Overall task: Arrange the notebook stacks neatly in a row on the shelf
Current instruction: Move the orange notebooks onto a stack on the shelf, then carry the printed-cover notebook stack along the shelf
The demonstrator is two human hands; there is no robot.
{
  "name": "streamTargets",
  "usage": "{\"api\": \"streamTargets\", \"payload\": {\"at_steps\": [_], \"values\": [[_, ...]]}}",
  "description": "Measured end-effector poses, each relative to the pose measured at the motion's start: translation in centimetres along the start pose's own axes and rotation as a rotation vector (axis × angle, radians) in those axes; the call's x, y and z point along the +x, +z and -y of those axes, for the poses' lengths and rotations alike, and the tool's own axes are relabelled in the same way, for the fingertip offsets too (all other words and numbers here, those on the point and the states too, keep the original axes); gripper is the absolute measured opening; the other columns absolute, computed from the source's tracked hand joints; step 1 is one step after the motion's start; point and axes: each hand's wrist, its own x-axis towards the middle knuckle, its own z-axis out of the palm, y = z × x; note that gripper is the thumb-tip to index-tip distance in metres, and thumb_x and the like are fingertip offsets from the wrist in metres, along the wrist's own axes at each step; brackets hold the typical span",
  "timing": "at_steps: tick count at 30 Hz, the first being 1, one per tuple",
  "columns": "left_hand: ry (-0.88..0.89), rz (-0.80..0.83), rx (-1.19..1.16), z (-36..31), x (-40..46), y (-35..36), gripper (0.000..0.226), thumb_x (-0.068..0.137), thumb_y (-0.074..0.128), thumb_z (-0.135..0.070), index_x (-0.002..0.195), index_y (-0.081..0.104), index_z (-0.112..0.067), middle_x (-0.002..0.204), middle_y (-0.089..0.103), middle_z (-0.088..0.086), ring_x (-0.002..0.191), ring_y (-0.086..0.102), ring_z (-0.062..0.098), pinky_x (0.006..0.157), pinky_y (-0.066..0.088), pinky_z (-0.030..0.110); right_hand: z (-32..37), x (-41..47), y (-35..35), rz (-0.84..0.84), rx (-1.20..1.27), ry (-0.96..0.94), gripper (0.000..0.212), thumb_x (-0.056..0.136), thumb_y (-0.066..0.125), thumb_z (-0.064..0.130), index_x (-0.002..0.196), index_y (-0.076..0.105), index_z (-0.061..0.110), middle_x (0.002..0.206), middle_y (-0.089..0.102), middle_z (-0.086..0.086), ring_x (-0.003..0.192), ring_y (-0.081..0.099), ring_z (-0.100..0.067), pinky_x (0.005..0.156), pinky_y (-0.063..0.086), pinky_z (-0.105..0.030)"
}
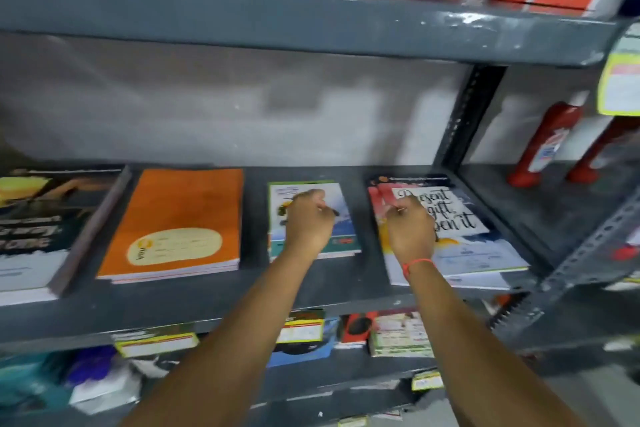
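Grey steel shelf (214,302) carries four notebook stacks in a row, apart from one another. The left hand (308,218) hovers over the green-and-blue stack (346,239), fingers curled closed on nothing visible. The right hand (410,229), red thread (417,264) at the wrist, is loosely fisted above the lettered stack (478,253). Left lie the orange stack (180,218) and a dark-covered stack (38,229).

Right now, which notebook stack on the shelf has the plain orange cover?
The orange notebook stack, second from the left; the left hand is over its right-hand neighbour. The other stacks have printed picture covers.
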Motion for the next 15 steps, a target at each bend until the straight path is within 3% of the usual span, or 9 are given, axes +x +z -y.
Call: {"api": "streamTargets", "payload": {"at_steps": [2,4,6,8,10,12,14,15], "values": [[-0.047,0.134,-0.101,-1.3,-0.9,4.4,0.023,0.076,0.045,0.001,0.059,0.06,-0.005,0.086,0.065,0.035,0.079,0.058,0.032,0.079,0.048,0.044,-3.0,1.8,-1.8,-0.02,-0.041,0.068,0.023,0.084,0.046,0.013,0.094,0.066,0.008,0.103,0.07,-0.02,0.096,0.062,-0.038,0.071,0.044,-0.032],[-0.178,0.259,-0.175,-2.4,-1.7,8.7,0.016,0.079,0.052,-0.002,0.075,0.067,0.0,0.089,0.068,0.027,0.088,0.062,0.032,0.082,0.051,0.043,-6.4,3.7,-3.8,-0.001,-0.137,0.093,0.025,0.085,0.044,0.009,0.097,0.066,0.005,0.108,0.068,-0.023,0.101,0.062,-0.04,0.078,0.049,-0.038],[-0.293,0.371,-0.189,-2.9,-2.2,12.3,0.013,0.081,0.055,-0.003,0.068,0.058,-0.007,0.077,0.063,0.014,0.089,0.061,0.028,0.071,0.047,0.035,-9.8,5.3,-5.6,0.071,-0.278,0.11,0.028,0.085,0.042,0.005,0.104,0.062,0.0,0.111,0.065,-0.027,0.105,0.06,-0.042,0.083,0.049,-0.042],[-0.347,0.413,-0.11,-3.5,-2.4,14.8,0.005,0.082,0.053,-0.004,0.079,0.056,-0.001,0.097,0.064,0.024,0.095,0.061,0.033,0.065,0.043,0.034,-12.9,6.8,-7.3,0.154,-0.392,0.162,0.033,0.087,0.04,0.006,0.114,0.058,-0.001,0.119,0.061,-0.027,0.111,0.056,-0.041,0.088,0.047,-0.043],[-0.404,0.336,-0.1,-3.4,-2.4,16.6,0.017,0.083,0.051,-0.003,0.098,0.057,0.003,0.112,0.06,0.028,0.088,0.058,0.032,0.057,0.043,0.033,-15.5,7.9,-8.9,0.245,-0.456,0.239,0.038,0.09,0.038,0.009,0.123,0.052,0.001,0.13,0.053,-0.025,0.12,0.05,-0.04,0.095,0.044,-0.043],[-0.428,0.286,-0.143,-3.4,-2.4,17.3,0.016,0.082,0.048,0.001,0.096,0.056,0.003,0.086,0.056,0.021,0.071,0.054,0.026,0.046,0.034,0.024,-16.9,8.7,-10.0,0.242,-0.401,0.311,0.038,0.089,0.042,0.012,0.124,0.054,0.002,0.13,0.055,-0.024,0.117,0.053,-0.039,0.093,0.044,-0.04],[-0.463,0.249,-0.142,-3.6,-2.1,17.6,0.01,0.08,0.048,0.005,0.072,0.047,-0.001,0.06,0.035,0.009,0.051,0.035,0.018,0.042,0.022,0.023,-17.4,9.6,-10.6,0.233,-0.347,0.332,0.035,0.087,0.045,0.012,0.116,0.059,-0.001,0.125,0.059,-0.025,0.112,0.057,-0.039,0.089,0.046,-0.038],[-0.491,0.235,-0.153,-3.7,-1.9,17.7,0.024,0.08,0.048,0.006,0.061,0.037,-0.003,0.057,0.028,0.006,0.049,0.028,0.017,0.044,0.021,0.024,-17.6,10.0,-10.6,0.249,-0.323,0.348,0.034,0.086,0.045,0.009,0.114,0.059,-0.003,0.124,0.059,-0.025,0.112,0.057,-0.039,0.089,0.046,-0.037]]}}
